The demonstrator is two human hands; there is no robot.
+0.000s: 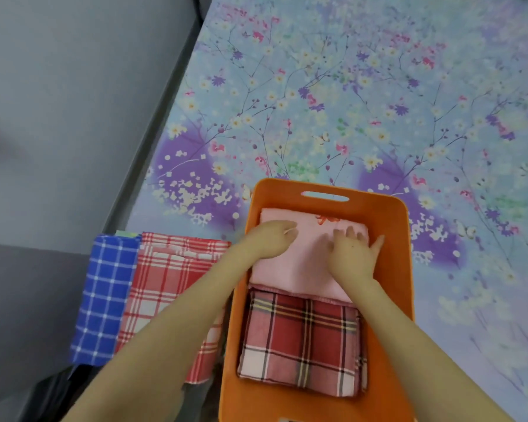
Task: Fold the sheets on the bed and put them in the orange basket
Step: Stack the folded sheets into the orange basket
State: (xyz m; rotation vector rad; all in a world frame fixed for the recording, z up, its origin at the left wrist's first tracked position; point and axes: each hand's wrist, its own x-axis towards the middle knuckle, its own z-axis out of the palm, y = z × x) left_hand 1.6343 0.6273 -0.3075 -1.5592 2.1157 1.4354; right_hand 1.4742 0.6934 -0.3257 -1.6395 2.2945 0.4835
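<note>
The orange basket stands on the bed in front of me. A folded pink sheet lies in its far half, and a folded dark red plaid sheet lies in its near half. My left hand rests flat on the pink sheet's left side. My right hand presses on its right side with fingers spread. Left of the basket, a folded red-and-white checked sheet and a folded blue checked sheet lie side by side on the bed.
The bed is covered by a light blue and purple floral bedsheet. A grey wall or headboard panel runs along the bed's left edge. A dark object sits at the lower left, below the blue sheet.
</note>
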